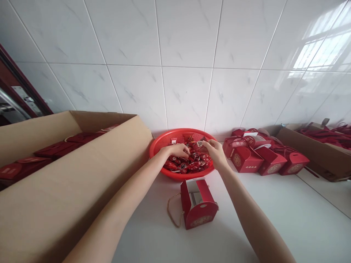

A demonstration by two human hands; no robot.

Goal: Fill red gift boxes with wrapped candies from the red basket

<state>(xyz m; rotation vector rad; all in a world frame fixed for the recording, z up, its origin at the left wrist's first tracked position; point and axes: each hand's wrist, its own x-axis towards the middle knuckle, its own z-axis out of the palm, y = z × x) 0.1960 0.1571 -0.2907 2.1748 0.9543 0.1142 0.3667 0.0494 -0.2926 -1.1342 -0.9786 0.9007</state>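
Where the white table (153,237) shows: we see a wide stretch in front of the red basket (175,176) and out to its front right.
Wall (186,40): it stands close behind the basket, so that side is tight.
Big brown box (82,179): its tall side is just beside the basket, on the left, and red boxes (68,145) sit inside.
Pile of small boxes (246,160): it is just right of the basket.
Low brown box (315,159): it is farther right of the basket, with red things (326,133) in it.
Inside the basket: we see lots of shiny red packets (189,166).
Small red box (201,212): it stands in front of the basket, between our arms (130,199), with its top open and a rope handle (168,210) at its left.
Left hand (177,150): it is in the basket, fingers curled onto the packets; we cannot tell if it holds one.
Right hand (215,151): it is at the basket's right side, finger and thumb close together by a packet with a round mark (199,143); we cannot tell if they pinch it.
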